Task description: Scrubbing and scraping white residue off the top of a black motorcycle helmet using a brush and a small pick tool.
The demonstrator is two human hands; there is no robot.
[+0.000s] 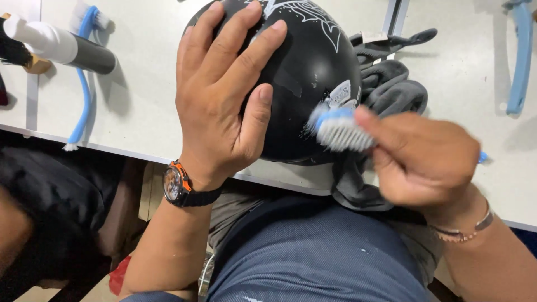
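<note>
We see a black helmet (307,72) with white markings resting at the near edge of a white table (145,112). Our left hand (221,95) lies spread flat over its top, fingers open and pressing on the shell. Our right hand (425,162) is closed around a blue brush (338,128), its white bristles touching the helmet's side. A grey cloth (391,89) lies beneath and behind the helmet. Farther left on the table lie another blue brush (84,84) and a black-and-white tube (56,45).
</note>
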